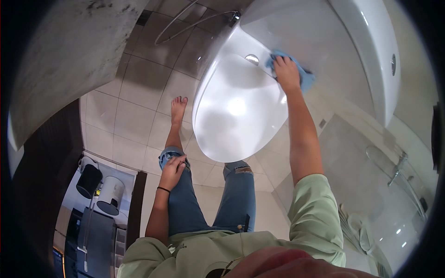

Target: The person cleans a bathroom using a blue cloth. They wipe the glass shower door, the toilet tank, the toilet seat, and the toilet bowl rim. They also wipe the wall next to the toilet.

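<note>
My right hand point(288, 73) grips a crumpled blue cloth point(306, 80) against the right rear edge of a white toilet. Part of the cloth is hidden under my fingers. The toilet's lid point(240, 114) is down, its glossy surface reflecting a bright light. Behind the lid sits a round chrome flush button point(252, 59), just left of the cloth. My left hand point(174, 171) rests on my left knee, on the rolled hem of my jeans, and holds nothing.
A hose point(194, 26) hangs from a chrome valve point(235, 16) behind the toilet. At upper right is a white washbasin point(379, 45). A shower fitting point(398, 170) is on the right. Beyond a doorway at lower left stand a black bin point(89, 180) and a white bin point(110, 194).
</note>
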A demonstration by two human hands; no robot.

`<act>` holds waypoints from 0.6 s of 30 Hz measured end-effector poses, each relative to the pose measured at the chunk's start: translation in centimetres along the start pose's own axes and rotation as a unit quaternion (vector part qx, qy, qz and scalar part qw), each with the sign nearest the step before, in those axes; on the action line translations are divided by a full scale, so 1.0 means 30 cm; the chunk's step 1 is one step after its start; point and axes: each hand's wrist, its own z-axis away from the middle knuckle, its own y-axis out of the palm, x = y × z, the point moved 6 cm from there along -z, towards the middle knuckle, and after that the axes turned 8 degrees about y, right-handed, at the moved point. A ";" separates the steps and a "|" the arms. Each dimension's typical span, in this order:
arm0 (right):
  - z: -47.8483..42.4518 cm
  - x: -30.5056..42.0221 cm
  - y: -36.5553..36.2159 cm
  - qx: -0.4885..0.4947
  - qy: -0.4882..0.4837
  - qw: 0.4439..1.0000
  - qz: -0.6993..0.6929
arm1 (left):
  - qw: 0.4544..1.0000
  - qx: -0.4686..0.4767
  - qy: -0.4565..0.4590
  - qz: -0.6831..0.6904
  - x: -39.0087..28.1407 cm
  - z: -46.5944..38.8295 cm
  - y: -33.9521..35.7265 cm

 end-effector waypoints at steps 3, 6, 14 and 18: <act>0.270 -0.229 0.003 0.057 0.114 0.990 0.052 | 1.000 0.013 0.013 -0.014 0.034 -0.007 0.037; 0.374 -0.207 -0.265 0.083 0.100 0.991 0.020 | 0.999 0.018 0.008 -0.039 0.057 0.013 0.070; 0.159 -0.060 -0.987 -0.236 0.038 0.971 0.013 | 0.988 0.079 -0.018 -0.132 0.046 0.012 0.105; 0.013 -0.044 -0.888 -0.309 -0.009 0.936 0.170 | 0.988 0.098 -0.027 -0.118 0.062 -0.001 0.119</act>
